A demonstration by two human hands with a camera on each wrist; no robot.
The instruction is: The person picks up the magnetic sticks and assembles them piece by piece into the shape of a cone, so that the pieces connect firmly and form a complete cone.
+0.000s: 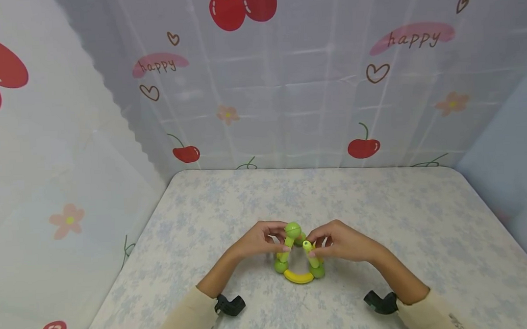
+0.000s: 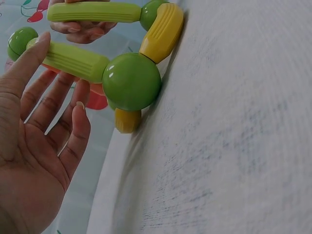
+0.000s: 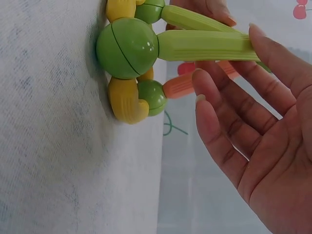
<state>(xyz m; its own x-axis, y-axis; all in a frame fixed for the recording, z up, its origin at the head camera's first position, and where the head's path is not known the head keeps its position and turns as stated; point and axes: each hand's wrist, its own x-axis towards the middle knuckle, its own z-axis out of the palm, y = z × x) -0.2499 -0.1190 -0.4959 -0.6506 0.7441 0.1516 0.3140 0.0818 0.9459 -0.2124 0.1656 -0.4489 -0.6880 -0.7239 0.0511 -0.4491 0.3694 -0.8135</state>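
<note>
A ball-and-stick building toy stands on the table between the hands. Curved yellow sticks (image 1: 299, 278) link green balls (image 3: 127, 48) at its base. My left hand (image 1: 264, 242) pinches a light-green stick (image 2: 73, 61) near its upper end, thumb against the near side. That stick rises from a base ball (image 2: 131, 82) and carries another green ball (image 1: 293, 230) on top. Across from it, my right hand (image 1: 346, 242) pinches a second light-green stick (image 3: 207, 45), whose top end bears no ball. An orange stick (image 3: 180, 86) shows behind, partly hidden by the fingers.
The table (image 1: 229, 200) has a pale blue floral cover. Cherry-printed curtains (image 1: 283, 109) hang behind it and along the left side. Black wrist cameras (image 1: 231, 306) sit by both sleeves.
</note>
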